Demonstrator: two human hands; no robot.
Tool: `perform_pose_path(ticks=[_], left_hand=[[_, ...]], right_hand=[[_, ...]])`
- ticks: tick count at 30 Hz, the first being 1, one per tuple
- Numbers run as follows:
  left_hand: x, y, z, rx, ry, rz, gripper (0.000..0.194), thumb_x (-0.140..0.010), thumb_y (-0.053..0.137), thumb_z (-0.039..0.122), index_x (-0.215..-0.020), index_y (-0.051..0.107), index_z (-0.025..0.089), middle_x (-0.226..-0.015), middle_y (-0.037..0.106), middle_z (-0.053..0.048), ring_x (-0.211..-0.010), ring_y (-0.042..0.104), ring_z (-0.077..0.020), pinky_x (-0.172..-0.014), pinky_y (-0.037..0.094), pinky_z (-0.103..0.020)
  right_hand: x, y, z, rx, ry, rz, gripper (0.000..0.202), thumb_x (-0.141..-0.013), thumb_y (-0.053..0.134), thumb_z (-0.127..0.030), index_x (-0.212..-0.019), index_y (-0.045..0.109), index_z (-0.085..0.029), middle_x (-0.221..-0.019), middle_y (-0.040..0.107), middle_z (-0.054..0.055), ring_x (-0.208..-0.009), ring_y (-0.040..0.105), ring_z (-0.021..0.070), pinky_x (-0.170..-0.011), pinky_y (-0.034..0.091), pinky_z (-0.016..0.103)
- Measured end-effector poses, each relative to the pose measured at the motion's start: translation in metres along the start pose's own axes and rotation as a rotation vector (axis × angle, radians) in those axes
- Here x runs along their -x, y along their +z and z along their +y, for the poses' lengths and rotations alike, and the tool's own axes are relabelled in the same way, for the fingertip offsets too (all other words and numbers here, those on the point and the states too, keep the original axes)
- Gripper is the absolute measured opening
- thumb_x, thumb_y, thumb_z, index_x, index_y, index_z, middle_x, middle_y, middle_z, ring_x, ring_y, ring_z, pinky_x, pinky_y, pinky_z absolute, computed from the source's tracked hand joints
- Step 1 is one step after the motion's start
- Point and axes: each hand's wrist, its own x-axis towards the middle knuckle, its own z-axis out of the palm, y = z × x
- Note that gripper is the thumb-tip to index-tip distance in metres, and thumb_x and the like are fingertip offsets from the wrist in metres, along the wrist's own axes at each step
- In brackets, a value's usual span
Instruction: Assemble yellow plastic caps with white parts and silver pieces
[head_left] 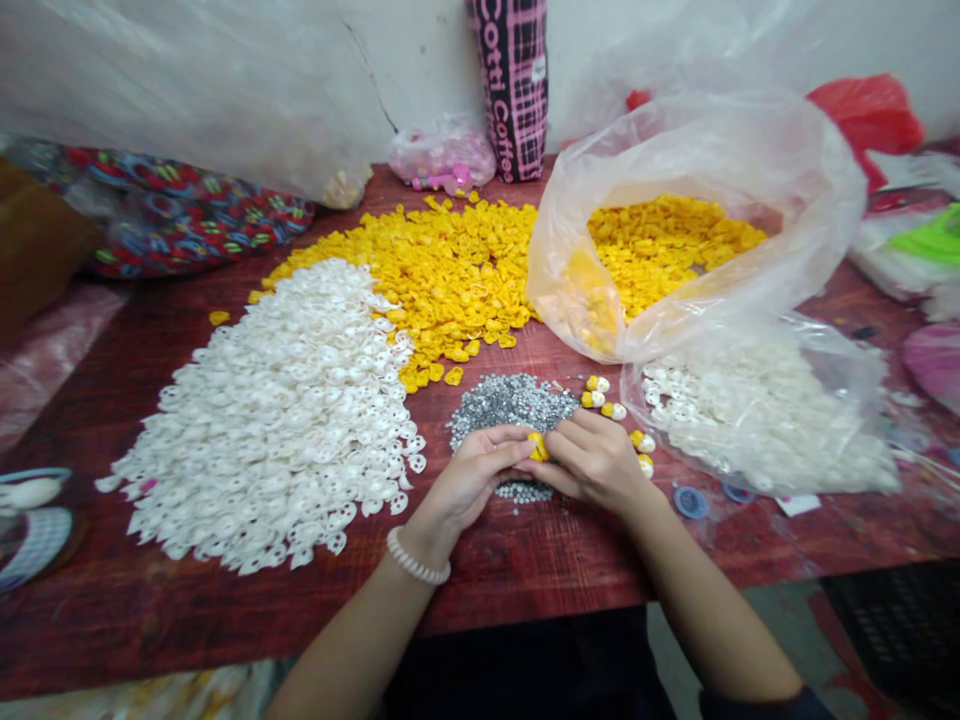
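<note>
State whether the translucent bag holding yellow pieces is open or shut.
Open: the translucent plastic bag gapes wide, exposing yellow plastic pieces inside.

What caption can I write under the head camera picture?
Two hands hold a small yellow piece between white and yellow piles.

Two bare forearms reach in from the near edge, left wrist ringed by a pale coiled band. The left hand (pixel 487 462) and right hand (pixel 596 458) meet — fingertips pinched close together, fingers curled.
</note>
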Motion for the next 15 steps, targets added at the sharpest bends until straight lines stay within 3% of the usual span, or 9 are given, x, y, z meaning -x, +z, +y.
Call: perform_pose_path(ticks=[15], left_hand=[[0.005, -0.001, 0.007, -0.065, 0.192, 0.041, 0.025, -0.062, 0.076, 0.019, -0.085, 0.066, 0.014, -0.068, 0.068, 0.000, -0.061, 0.061, -0.0086, -0.064, 0.048, -0.021]], right_hand=[[-0.013, -0.008, -0.003, 0.032, -0.049, -0.048, 0.035, -0.092, 0.038, -0.043, -0.071, 0.052, -0.019, -0.063, 0.052, 0.004, -0.061, 0.043, 0.0177, -0.055, 0.031, 0.032]])
